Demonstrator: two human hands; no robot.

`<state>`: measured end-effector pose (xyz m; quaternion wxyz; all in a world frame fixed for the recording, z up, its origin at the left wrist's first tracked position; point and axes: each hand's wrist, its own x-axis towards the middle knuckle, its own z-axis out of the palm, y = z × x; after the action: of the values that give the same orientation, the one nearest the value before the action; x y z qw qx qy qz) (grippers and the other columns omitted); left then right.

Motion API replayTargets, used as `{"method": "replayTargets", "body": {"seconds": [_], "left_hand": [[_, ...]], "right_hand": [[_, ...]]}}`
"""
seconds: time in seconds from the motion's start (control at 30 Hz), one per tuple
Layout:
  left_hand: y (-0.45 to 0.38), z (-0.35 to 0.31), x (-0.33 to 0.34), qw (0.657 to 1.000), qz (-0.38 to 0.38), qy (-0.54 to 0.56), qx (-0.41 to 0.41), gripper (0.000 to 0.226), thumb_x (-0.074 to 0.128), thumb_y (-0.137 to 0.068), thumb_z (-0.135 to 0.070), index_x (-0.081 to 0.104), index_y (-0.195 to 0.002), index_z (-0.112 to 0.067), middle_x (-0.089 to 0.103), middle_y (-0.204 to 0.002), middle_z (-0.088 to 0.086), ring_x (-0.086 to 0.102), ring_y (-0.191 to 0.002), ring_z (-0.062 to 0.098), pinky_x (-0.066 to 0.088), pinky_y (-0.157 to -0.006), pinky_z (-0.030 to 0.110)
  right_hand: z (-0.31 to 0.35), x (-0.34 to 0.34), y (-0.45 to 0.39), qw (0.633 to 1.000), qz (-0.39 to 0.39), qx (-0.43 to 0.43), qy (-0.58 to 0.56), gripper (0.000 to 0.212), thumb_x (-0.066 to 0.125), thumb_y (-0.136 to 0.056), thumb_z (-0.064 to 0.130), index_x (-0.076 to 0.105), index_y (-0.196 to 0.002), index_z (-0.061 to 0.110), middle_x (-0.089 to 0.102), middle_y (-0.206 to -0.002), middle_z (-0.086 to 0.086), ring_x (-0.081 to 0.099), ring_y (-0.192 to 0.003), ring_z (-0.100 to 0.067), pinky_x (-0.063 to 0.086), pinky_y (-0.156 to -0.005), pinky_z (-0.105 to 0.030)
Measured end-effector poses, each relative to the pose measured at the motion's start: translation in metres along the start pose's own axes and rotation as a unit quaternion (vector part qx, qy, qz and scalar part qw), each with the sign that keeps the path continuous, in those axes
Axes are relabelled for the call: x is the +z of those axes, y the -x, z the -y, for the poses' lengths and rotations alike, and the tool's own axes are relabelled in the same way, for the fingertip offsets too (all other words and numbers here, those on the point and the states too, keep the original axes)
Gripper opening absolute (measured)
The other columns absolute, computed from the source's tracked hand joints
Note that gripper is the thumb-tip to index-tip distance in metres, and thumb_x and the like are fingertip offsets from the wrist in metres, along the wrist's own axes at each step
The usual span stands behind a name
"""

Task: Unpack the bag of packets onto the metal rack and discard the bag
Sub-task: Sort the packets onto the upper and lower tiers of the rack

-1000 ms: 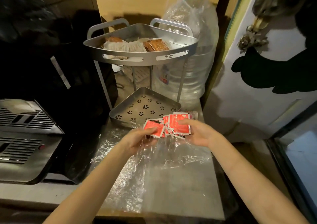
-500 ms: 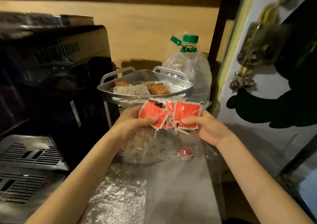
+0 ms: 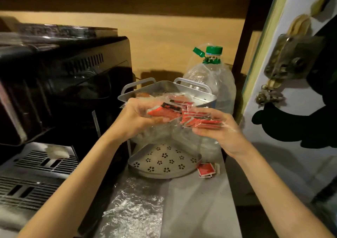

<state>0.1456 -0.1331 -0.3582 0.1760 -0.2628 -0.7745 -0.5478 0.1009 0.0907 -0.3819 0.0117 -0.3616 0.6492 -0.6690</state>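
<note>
Both hands now hold bag higher, at rack.

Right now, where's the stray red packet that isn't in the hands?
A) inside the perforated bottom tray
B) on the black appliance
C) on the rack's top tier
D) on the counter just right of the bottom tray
D: the loose red packet lies on the counter, just outside the right rim of the perforated bottom tray, while both hands hold the bagged packets up by the top tier.
</note>
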Motion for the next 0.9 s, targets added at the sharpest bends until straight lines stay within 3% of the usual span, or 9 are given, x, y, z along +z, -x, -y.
{"method": "replayTargets", "body": {"seconds": [0.13, 0.2, 0.3, 0.5, 0.6, 0.7, 0.83, 0.9], "left_hand": [[0.022, 0.021, 0.010, 0.998, -0.010, 0.008, -0.056, 0.029, 0.071, -0.071, -0.012, 0.071, -0.099, -0.019, 0.072, -0.102, -0.010, 0.066, -0.101, 0.010, 0.052, -0.087, 0.026], [0.032, 0.038, 0.015, 0.996, -0.025, 0.020, -0.084, 0.033, 0.072, -0.070, -0.010, 0.069, -0.103, -0.011, 0.072, -0.102, -0.009, 0.066, -0.100, 0.009, 0.053, -0.086, 0.024], [0.043, 0.063, 0.021, 0.992, -0.035, 0.036, -0.112, 0.035, 0.073, -0.067, -0.010, 0.068, -0.102, -0.010, 0.072, -0.095, -0.014, 0.068, -0.097, 0.010, 0.052, -0.081, 0.018], [0.044, 0.105, 0.024, 0.981, -0.050, 0.038, -0.183, 0.027, 0.074, -0.062, -0.016, 0.074, -0.087, -0.024, 0.074, -0.086, -0.012, 0.069, -0.088, 0.010, 0.052, -0.078, 0.021], [0.039, 0.124, 0.023, 0.975, -0.060, 0.025, -0.215, 0.026, 0.075, -0.065, -0.007, 0.075, -0.080, -0.029, 0.074, -0.082, -0.014, 0.068, -0.084, 0.005, 0.051, -0.077, 0.017], [0.032, 0.145, 0.022, 0.957, -0.077, 0.061, -0.274, 0.035, 0.071, -0.068, 0.006, 0.071, -0.082, -0.026, 0.073, -0.074, -0.014, 0.068, -0.076, 0.001, 0.051, -0.069, 0.014], [0.024, 0.177, 0.020, 0.924, -0.122, 0.058, -0.358, 0.021, 0.072, -0.071, -0.001, 0.067, -0.089, -0.012, 0.068, -0.091, 0.001, 0.065, -0.089, 0.019, 0.052, -0.083, 0.031], [0.022, 0.185, 0.018, 0.912, -0.127, 0.100, -0.377, 0.020, 0.066, -0.078, -0.001, 0.065, -0.098, -0.002, 0.070, -0.093, 0.007, 0.066, -0.092, 0.024, 0.054, -0.079, 0.029]], "right_hand": [[-0.030, 0.005, 0.008, 0.999, 0.014, 0.033, 0.009, 0.044, 0.073, -0.063, 0.008, 0.071, -0.102, 0.029, 0.072, -0.104, 0.009, 0.064, -0.106, -0.011, 0.050, -0.090, -0.022], [-0.047, 0.005, 0.011, 0.998, 0.014, 0.045, 0.038, 0.043, 0.073, -0.064, 0.012, 0.068, -0.104, 0.027, 0.071, -0.108, 0.006, 0.061, -0.112, -0.014, 0.047, -0.096, -0.025], [-0.073, 0.004, 0.014, 0.995, 0.008, 0.082, 0.050, 0.039, 0.073, -0.066, 0.007, 0.068, -0.101, 0.024, 0.074, -0.097, 0.013, 0.065, -0.102, -0.009, 0.049, -0.089, -0.019], [-0.120, -0.001, 0.008, 0.986, -0.006, 0.157, 0.056, 0.047, 0.070, -0.068, -0.012, 0.067, -0.101, 0.021, 0.074, -0.084, 0.016, 0.067, -0.089, 0.001, 0.049, -0.079, -0.012], [-0.137, -0.003, -0.003, 0.980, -0.028, 0.193, 0.035, 0.053, 0.072, -0.067, -0.012, 0.064, -0.111, 0.016, 0.071, -0.095, 0.007, 0.066, -0.084, 0.006, 0.049, -0.076, -0.009], [-0.151, -0.008, -0.012, 0.972, -0.052, 0.229, 0.017, 0.049, 0.073, -0.068, -0.008, 0.066, -0.107, 0.020, 0.070, -0.097, 0.005, 0.066, -0.081, 0.007, 0.050, -0.068, -0.008], [-0.171, -0.015, -0.024, 0.959, -0.052, 0.277, 0.000, 0.036, 0.072, -0.070, -0.001, 0.069, -0.098, 0.023, 0.072, -0.096, 0.002, 0.067, -0.092, -0.014, 0.054, -0.079, -0.021], [-0.179, -0.017, -0.033, 0.946, -0.074, 0.314, -0.008, 0.029, 0.071, -0.073, 0.003, 0.070, -0.088, 0.027, 0.070, -0.092, 0.007, 0.065, -0.095, -0.018, 0.052, -0.088, -0.032]]}}
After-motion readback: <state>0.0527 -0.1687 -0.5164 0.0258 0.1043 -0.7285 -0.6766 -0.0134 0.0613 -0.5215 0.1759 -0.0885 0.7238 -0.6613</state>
